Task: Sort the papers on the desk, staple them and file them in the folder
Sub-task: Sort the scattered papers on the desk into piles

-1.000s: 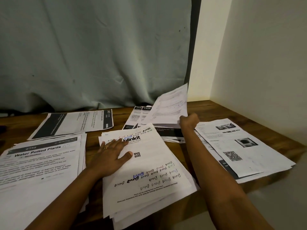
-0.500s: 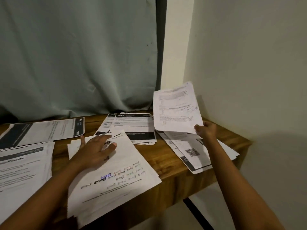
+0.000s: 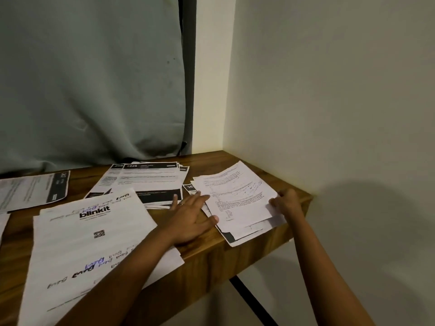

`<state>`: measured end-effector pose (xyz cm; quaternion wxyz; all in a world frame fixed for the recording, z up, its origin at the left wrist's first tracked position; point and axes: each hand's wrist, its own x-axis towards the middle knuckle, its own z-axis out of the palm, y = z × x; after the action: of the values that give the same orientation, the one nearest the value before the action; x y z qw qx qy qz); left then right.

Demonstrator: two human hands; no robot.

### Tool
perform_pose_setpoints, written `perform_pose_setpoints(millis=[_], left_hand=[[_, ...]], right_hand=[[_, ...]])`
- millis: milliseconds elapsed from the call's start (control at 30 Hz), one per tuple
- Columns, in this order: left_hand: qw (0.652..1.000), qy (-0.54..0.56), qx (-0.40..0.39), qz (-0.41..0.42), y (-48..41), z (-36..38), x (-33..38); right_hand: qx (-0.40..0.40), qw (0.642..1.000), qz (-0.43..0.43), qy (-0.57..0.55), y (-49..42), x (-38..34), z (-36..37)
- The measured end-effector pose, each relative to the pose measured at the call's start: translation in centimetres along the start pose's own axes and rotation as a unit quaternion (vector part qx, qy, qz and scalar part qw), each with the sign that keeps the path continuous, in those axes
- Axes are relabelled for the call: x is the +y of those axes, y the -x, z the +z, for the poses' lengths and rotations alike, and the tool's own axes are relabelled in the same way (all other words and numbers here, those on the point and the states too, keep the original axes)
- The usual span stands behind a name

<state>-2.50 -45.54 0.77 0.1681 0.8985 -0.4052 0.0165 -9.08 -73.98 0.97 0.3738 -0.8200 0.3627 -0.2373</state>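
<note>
A printed sheet with handwriting (image 3: 235,196) lies on top of a small pile of papers (image 3: 244,232) at the right end of the wooden desk (image 3: 211,251). My right hand (image 3: 286,203) pinches the sheet's right edge. My left hand (image 3: 190,218) lies flat on the desk with straight fingers, its fingertips touching the pile's left edge. A "blinkit" stack with scribbles (image 3: 91,252) sits in front of me under my left forearm. A black-banded stack numbered 1226 (image 3: 150,182) lies behind it. No stapler or folder shows.
Another black-banded sheet (image 3: 33,191) lies at the far left. A grey-green curtain (image 3: 94,78) hangs behind the desk and a white wall (image 3: 329,102) closes off the right side. The right-hand pile overhangs the desk's front edge. A dark desk leg (image 3: 251,300) runs below.
My right hand has lowered the lifted sheet onto the right-hand pile. My left hand left the blinkit stack and moved right to that pile's edge. The view swung right.
</note>
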Motion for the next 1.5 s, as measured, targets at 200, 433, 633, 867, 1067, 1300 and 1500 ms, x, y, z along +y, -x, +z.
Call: perform_pose_setpoints(millis=[200, 433, 633, 867, 1067, 1300, 1500], left_hand=[[0.998, -0.022, -0.057, 0.009, -1.1, 2.1, 1.8], [0.995, -0.039, -0.088, 0.025, -1.4, 2.9, 2.4], [0.996, 0.014, -0.083, 0.033, -1.4, 1.7, 1.3], [0.998, -0.013, -0.021, -0.066, 1.2, -3.0, -5.9], [0.983, -0.117, 0.027, -0.137, 3.8, -2.6, -12.2], [0.978, -0.074, 0.019, -0.195, 4.0, -1.4, -14.0], [0.978, -0.060, 0.036, -0.195, 3.9, -1.2, -14.2]], right_hand=[[0.015, 0.995, -0.012, 0.102, -0.1, 0.6, -0.1], [0.013, 0.972, 0.020, 0.233, 0.3, 0.8, 0.8], [0.053, 0.961, 0.001, 0.272, 1.2, -1.6, 1.6], [-0.096, 0.975, -0.198, 0.012, 3.9, -10.7, 8.6], [-0.189, 0.967, -0.169, 0.027, 5.5, -14.8, 16.4], [-0.130, 0.977, -0.144, 0.087, 6.1, -15.4, 20.4], [-0.140, 0.985, -0.090, 0.046, 5.6, -15.3, 20.8]])
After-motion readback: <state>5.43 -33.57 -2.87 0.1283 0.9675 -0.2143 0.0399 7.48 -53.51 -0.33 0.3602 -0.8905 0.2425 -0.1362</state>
